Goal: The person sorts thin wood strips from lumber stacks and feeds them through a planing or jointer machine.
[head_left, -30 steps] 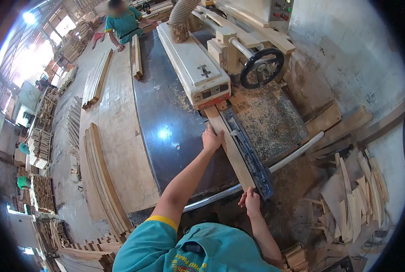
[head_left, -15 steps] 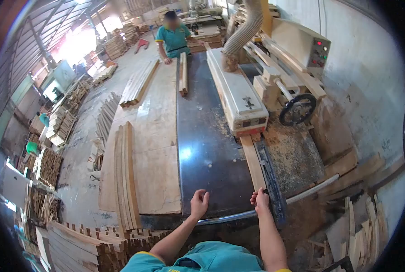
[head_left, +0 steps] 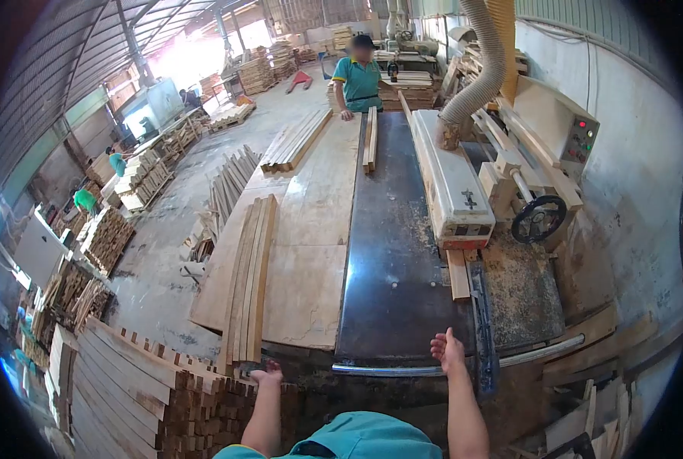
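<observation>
My left hand (head_left: 266,372) is at the near end of a row of long wooden strips (head_left: 250,283), fingers stretched out just below their ends. Over the front of the dark metal table (head_left: 387,306) is my right hand (head_left: 448,350), open and holding nothing, its thumb raised. Beyond it a wooden board (head_left: 458,277) sticks out from under the front of the white saw machine (head_left: 456,199), apart from my fingers. Beside that board runs a dark metal guide rail (head_left: 482,321).
Across the table stands a co-worker (head_left: 359,80), one hand on the tabletop near more strips (head_left: 299,140). A black handwheel (head_left: 539,219) juts from the machine. Stacked lumber (head_left: 127,382) rises at the lower left, and a metal bar (head_left: 403,371) edges the table front.
The board has slid forward into the machine, and my right hand has let go of it. My left hand has moved left to the strips' near ends. The view has turned left.
</observation>
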The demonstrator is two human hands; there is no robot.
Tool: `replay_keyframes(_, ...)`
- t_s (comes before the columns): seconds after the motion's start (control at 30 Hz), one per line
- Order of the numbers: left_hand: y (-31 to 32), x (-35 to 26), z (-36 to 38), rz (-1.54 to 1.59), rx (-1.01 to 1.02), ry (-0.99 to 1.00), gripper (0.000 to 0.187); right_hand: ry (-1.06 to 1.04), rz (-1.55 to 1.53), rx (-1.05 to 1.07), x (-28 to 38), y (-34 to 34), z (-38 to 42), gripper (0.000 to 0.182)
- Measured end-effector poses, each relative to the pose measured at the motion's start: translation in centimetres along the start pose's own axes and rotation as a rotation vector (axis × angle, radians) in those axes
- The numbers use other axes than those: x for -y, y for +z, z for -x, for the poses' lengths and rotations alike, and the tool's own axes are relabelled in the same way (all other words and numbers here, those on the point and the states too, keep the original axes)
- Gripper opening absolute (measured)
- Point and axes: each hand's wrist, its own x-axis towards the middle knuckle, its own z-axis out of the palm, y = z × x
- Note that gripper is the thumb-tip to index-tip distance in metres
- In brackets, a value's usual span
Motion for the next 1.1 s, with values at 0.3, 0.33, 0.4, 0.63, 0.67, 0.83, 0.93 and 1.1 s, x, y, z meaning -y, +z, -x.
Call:
replay_keyframes(0.3, -1.6, -1.7, -2.2, -0.071, 0.400, -0.208, 0.029, 0.011, 0.088, 0.002, -4.4, -1.6, 8.0, 0.047)
replay_keyframes(0.33, -1.8, -0.7, -1.2, -0.136, 0.445, -0.235, 0.027, 0.022, 0.099, 0.010, -4.7, -1.5, 8.5, 0.047)
replay_keyframes(0.4, -2.8, 1.4, -0.7, -0.234, 0.679, -0.307, 0.021, 0.011, 0.124, 0.053, -5.4, -1.4, 9.5, 0.046)
replay_keyframes(0.63, -5.1, 7.8, 13.2, -0.776, 0.880, -0.300, 0.031, 0.019, 0.361, 0.307, -7.8, 2.9, 10.3, 0.035)
replay_keyframes(0.67, -5.4, 8.7, 14.9, -0.854, 0.901, -0.284, 0.030, 0.035, 0.417, 0.365, -7.9, 3.8, 10.5, 0.034)
replay_keyframes(0.83, -8.6, 12.0, 17.9, -1.075, 0.995, -0.334, 0.028, 0.000, 0.411, 0.536, -9.1, 7.1, 12.3, 0.030)
replay_keyframes(0.93, -10.1, 12.9, 17.6, -1.234, 1.100, -0.361, 0.032, -0.059, 0.364, 0.543, -10.3, 6.1, 12.8, 0.031)
replay_keyframes(1.1, -8.9, 16.2, 14.0, -1.539, 1.211, 0.053, 0.062, -0.203, 0.404, 0.281, -12.7, -2.6, 13.6, 0.026)
